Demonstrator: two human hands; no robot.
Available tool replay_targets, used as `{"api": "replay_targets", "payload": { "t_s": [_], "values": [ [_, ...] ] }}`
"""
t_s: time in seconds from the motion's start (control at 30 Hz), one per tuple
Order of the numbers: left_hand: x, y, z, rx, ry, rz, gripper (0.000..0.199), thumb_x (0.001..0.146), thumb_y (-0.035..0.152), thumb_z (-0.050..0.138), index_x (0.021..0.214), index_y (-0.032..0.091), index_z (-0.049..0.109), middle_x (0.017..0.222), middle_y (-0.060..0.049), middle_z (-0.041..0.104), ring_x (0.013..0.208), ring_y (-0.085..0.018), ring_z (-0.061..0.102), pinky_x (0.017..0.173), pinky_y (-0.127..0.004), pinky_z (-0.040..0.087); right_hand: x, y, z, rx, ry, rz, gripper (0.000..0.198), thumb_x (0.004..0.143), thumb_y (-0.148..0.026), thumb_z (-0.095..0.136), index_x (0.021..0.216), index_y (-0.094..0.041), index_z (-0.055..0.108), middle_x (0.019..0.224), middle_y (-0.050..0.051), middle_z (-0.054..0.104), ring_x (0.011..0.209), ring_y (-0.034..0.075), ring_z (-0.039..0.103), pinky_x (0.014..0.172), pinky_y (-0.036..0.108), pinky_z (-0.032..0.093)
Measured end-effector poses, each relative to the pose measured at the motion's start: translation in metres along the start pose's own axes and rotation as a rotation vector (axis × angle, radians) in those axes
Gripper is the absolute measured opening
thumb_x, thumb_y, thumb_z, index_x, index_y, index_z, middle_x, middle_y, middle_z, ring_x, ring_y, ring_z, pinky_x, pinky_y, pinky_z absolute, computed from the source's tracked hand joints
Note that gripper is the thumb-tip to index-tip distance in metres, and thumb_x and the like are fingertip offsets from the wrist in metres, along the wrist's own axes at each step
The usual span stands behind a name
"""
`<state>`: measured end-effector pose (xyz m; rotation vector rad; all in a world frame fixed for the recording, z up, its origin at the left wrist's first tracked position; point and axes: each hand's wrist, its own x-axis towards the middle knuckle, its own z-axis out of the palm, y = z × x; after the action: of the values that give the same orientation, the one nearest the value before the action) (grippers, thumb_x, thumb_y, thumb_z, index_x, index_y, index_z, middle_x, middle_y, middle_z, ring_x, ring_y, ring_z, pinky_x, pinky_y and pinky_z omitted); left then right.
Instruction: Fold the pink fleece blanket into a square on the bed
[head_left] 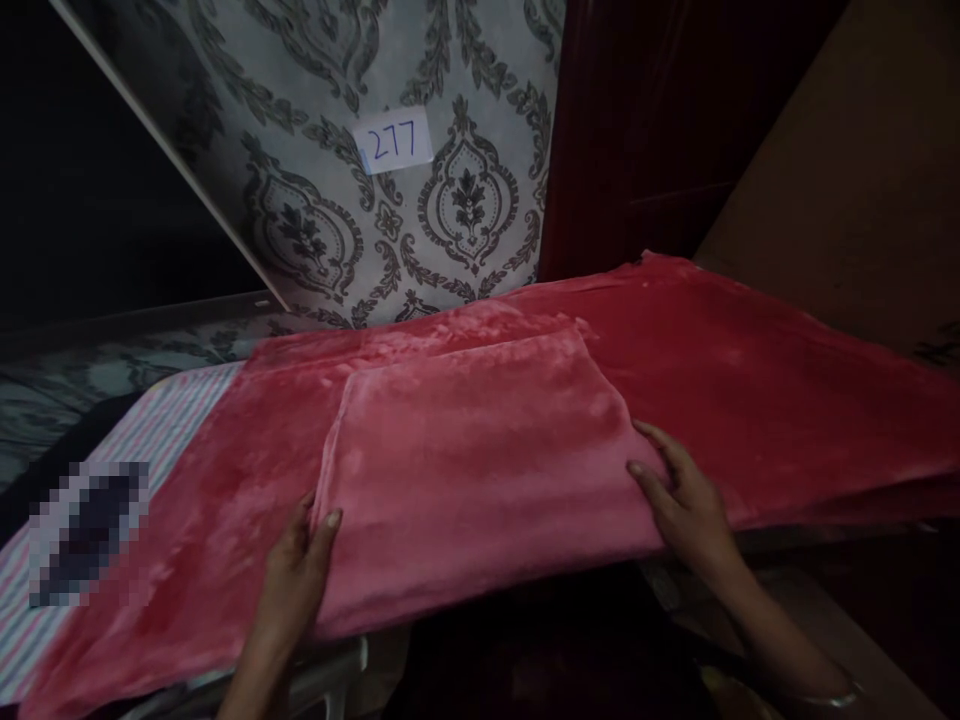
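A folded pink plush blanket [480, 450] lies flat, its front edge reaching the near side of the surface. My left hand [292, 570] grips its left edge, with the thumb on top and the other fingers partly hidden at the side. On the opposite side, my right hand [686, 500] holds the right edge, thumb resting on the plush and index finger along the border. Beneath the folded piece spreads a larger red plush cloth [750, 380], somewhat wrinkled toward the back.
A striped sheet [187, 410] shows at the left, with a pixelated patch [90, 535] over it. Behind stands a patterned wall [472, 200] bearing a paper label [394, 140] marked 277. A dark red panel [637, 130] rises at the back right. A pale chair-like part [345, 670] sits below.
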<state>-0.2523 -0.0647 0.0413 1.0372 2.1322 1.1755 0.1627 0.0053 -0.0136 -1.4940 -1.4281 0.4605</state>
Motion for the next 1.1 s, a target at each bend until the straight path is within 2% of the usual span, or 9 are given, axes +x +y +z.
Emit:
{"api": "replay_targets", "payload": {
  "t_s": [0.17,0.37,0.5,0.6,0.67,0.73,0.8,0.9,1.1],
  "values": [
    [0.004,-0.009,0.002,0.041,-0.009,0.048,0.048,0.068,0.059,0.065,0.100,0.023,0.068,0.117,-0.010,0.072,0.129,-0.036,0.056,0.118,-0.046,0.036,0.000,0.016,0.004,0.015,-0.033,0.016,0.057,0.088,-0.059,0.055,0.133,-0.024,0.059,0.133,0.010,0.065,0.124,0.030,0.060,0.104,0.044,0.049],
    [0.000,0.010,-0.017,0.032,-0.074,-0.067,0.061,0.065,0.064,0.070,0.111,0.024,0.069,0.110,-0.010,0.075,0.116,-0.036,0.064,0.101,-0.045,0.052,0.012,0.017,-0.015,-0.041,-0.071,0.019,0.061,0.088,-0.064,0.054,0.134,-0.026,0.060,0.128,0.011,0.067,0.116,0.033,0.063,0.099,0.048,0.052],
    [0.011,0.038,-0.017,0.136,0.048,0.174,0.073,0.071,0.065,0.063,0.130,0.022,0.062,0.125,-0.013,0.070,0.113,-0.037,0.065,0.101,-0.049,0.050,0.036,-0.010,-0.017,-0.168,0.028,-0.186,0.062,0.094,-0.062,0.043,0.143,-0.024,0.053,0.135,0.014,0.062,0.124,0.034,0.058,0.107,0.054,0.045],
    [0.022,0.074,0.013,0.206,-0.055,0.485,0.067,0.083,0.059,0.055,0.140,0.022,0.056,0.149,-0.011,0.055,0.137,-0.034,0.051,0.117,-0.047,0.036,0.065,-0.050,0.006,-0.252,-0.142,-0.385,0.063,0.099,-0.056,0.036,0.151,-0.021,0.044,0.151,0.013,0.050,0.139,0.033,0.045,0.115,0.053,0.037],
    [0.034,0.102,0.044,0.325,-0.230,0.657,0.067,0.090,0.054,0.049,0.146,0.018,0.050,0.156,-0.012,0.047,0.147,-0.031,0.038,0.122,-0.044,0.028,0.089,-0.079,0.032,-0.332,-0.308,-0.490,0.064,0.100,-0.051,0.034,0.154,-0.016,0.041,0.158,0.014,0.040,0.146,0.032,0.036,0.118,0.052,0.032],
    [0.050,0.129,0.078,0.486,-0.401,0.732,0.067,0.095,0.050,0.043,0.151,0.012,0.043,0.161,-0.015,0.039,0.151,-0.029,0.031,0.124,-0.044,0.024,0.114,-0.105,0.062,-0.456,-0.417,-0.518,0.062,0.101,-0.044,0.036,0.153,-0.011,0.041,0.161,0.017,0.035,0.150,0.033,0.029,0.119,0.053,0.027],
    [0.071,0.147,0.107,0.654,-0.448,0.745,0.067,0.097,0.043,0.044,0.154,0.008,0.037,0.163,-0.020,0.033,0.153,-0.030,0.026,0.123,-0.047,0.023,0.135,-0.120,0.091,-0.593,-0.455,-0.455,0.060,0.101,-0.039,0.037,0.154,-0.010,0.039,0.162,0.018,0.033,0.151,0.033,0.026,0.119,0.054,0.025],
    [0.101,0.150,0.134,0.880,-0.334,0.661,0.065,0.099,0.044,0.041,0.154,0.010,0.037,0.162,-0.023,0.033,0.152,-0.035,0.027,0.121,-0.057,0.019,0.151,-0.119,0.122,-0.721,-0.436,-0.348,0.056,0.103,-0.039,0.037,0.150,-0.010,0.044,0.160,0.019,0.036,0.149,0.035,0.027,0.120,0.056,0.020],
    [0.131,0.123,0.130,1.023,-0.270,0.592,0.059,0.103,0.047,0.024,0.130,0.012,0.064,0.128,-0.022,0.068,0.126,-0.033,0.059,0.111,-0.053,0.034,0.149,-0.084,0.140,-0.728,-0.458,-0.295,0.051,0.105,-0.046,0.029,0.125,-0.016,0.065,0.128,0.017,0.067,0.125,0.032,0.054,0.113,0.055,0.026]
  ]
}}
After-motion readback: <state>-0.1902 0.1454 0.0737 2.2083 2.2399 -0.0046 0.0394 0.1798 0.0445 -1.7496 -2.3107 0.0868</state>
